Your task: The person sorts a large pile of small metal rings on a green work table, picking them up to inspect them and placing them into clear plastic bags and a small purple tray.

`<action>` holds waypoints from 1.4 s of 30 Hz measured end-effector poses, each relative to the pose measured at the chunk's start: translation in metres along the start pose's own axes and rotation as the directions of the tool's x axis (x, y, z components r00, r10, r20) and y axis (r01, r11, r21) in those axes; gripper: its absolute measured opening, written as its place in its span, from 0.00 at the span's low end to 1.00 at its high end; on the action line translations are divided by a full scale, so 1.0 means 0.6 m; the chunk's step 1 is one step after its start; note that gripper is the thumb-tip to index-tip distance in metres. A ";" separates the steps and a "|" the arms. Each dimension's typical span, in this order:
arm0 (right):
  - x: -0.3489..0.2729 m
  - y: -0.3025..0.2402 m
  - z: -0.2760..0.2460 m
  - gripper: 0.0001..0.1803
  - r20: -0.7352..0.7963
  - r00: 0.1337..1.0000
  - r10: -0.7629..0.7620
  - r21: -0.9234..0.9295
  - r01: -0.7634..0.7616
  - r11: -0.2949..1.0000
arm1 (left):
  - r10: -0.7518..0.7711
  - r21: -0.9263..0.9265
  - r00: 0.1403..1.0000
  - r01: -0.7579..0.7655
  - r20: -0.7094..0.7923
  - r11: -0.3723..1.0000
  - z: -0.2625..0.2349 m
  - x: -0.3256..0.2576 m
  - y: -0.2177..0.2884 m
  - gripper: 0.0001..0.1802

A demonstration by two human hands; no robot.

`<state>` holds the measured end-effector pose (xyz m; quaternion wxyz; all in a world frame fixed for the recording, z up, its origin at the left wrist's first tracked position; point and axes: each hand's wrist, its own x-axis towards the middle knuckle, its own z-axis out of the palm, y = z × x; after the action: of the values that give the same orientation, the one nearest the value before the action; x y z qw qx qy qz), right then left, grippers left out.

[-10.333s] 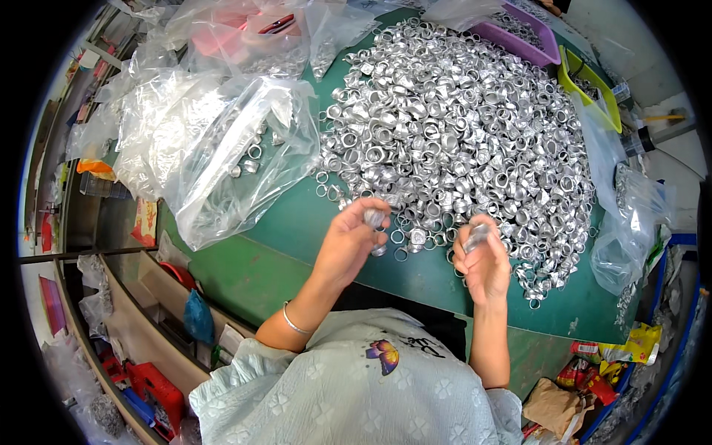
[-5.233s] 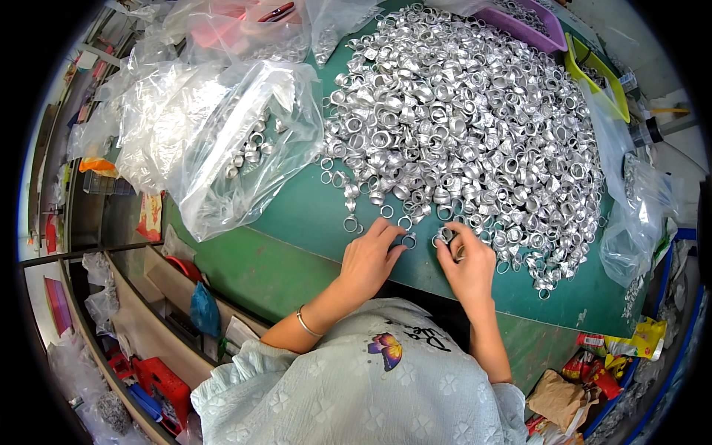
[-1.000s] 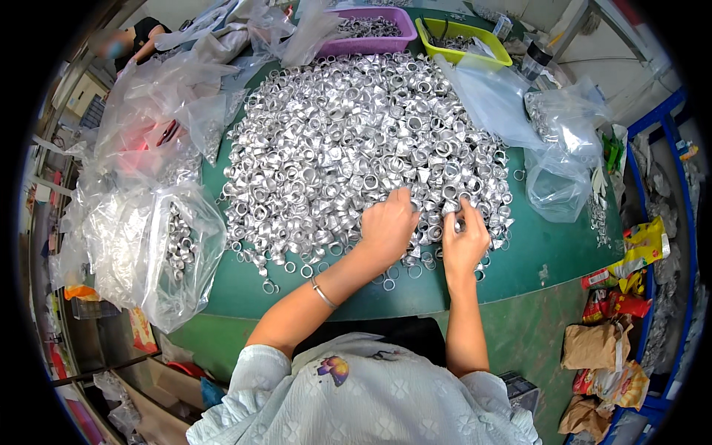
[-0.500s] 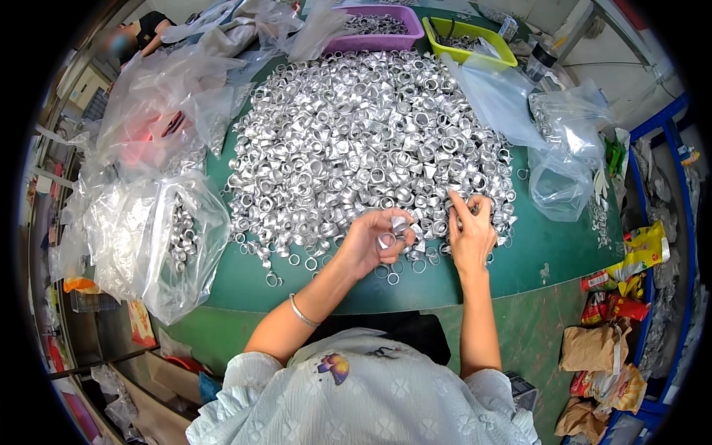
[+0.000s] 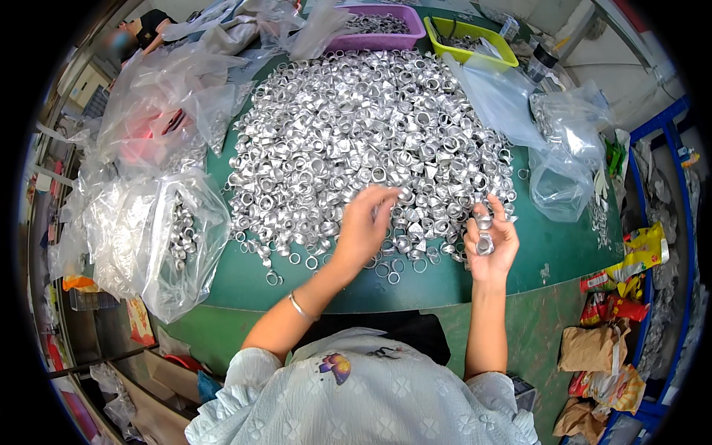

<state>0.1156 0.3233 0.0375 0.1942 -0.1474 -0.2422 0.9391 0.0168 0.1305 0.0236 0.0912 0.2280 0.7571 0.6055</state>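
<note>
A broad heap of silver-coloured metal rings (image 5: 326,141) covers the middle of the green table (image 5: 245,285). My left hand (image 5: 366,222), slightly blurred, reaches over the heap's near edge with its fingers curled together and pointing to the right. What sits between those fingertips is too smeared to make out. At the heap's near right edge my right hand (image 5: 492,245) is turned partly palm up. Its bent fingers hold several rings (image 5: 485,243), one low against the palm and others nearer the fingertips. A few loose rings (image 5: 393,277) lie on the table in front of the heap.
Clear plastic bags (image 5: 159,245) with rings crowd the left side; more bags (image 5: 560,178) lie right. A purple basin (image 5: 415,30) and a yellow-green basin (image 5: 497,55) stand behind the heap. A dark-lidded cup (image 5: 543,61) stands far right. Another person (image 5: 148,31) is far left.
My left hand has moved up and over the heap, turning its palm down; the rings seen in it are out of sight. My right hand has drawn back, turned upward, and now shows rings.
</note>
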 end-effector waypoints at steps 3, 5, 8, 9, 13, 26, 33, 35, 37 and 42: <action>0.023 -0.009 -0.014 0.12 -0.010 0.996 -0.086 -0.484 0.070 0.872 | 0.332 0.504 0.941 -0.260 -0.057 0.823 -0.002 0.049 0.013 0.11; 0.036 0.001 0.009 0.12 0.155 0.950 -0.271 -0.923 0.237 0.302 | 0.298 0.619 0.954 -0.243 0.015 0.747 0.006 0.069 0.024 0.10; 0.041 0.024 0.027 0.13 0.574 0.773 -0.270 -0.717 0.315 -0.621 | 0.283 0.685 0.955 -0.265 0.090 0.679 0.014 0.083 0.009 0.07; 0.042 0.030 0.036 0.11 0.478 0.834 -0.275 -0.763 0.239 -0.601 | 0.291 0.669 0.954 -0.264 0.074 0.695 0.015 0.085 0.007 0.05; 0.045 0.021 0.022 0.08 0.543 0.789 -0.288 -0.791 0.365 -0.492 | 0.371 0.501 0.926 -0.287 -0.075 0.817 0.011 0.088 0.003 0.06; 0.029 0.032 -0.021 0.09 0.280 0.903 0.327 0.187 -0.385 0.904 | -0.244 -0.773 0.899 0.438 0.365 0.459 -0.028 -0.002 0.012 0.17; 0.026 0.022 0.005 0.07 0.092 0.972 0.214 -0.257 -0.184 0.949 | 0.206 0.330 0.974 -0.164 -0.096 0.930 -0.030 0.000 -0.018 0.17; 0.038 0.007 0.003 0.11 0.086 0.985 -0.147 -0.812 0.155 0.563 | 0.178 0.447 0.974 -0.098 -0.139 0.889 -0.029 0.005 -0.010 0.16; 0.058 -0.002 0.006 0.14 0.315 0.878 -0.361 -0.945 0.327 -0.032 | 0.104 0.444 0.978 -0.013 -0.180 0.896 -0.024 0.016 -0.007 0.15; 0.085 0.012 0.040 0.20 0.539 0.790 -0.293 -0.705 0.232 -0.671 | 0.247 0.409 0.957 -0.165 -0.155 0.898 -0.023 0.063 0.012 0.13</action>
<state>0.0596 0.3302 0.0444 0.2610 -0.1640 -0.9451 0.1082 -0.0203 0.1365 0.0392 -0.0990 0.2577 0.8394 0.4682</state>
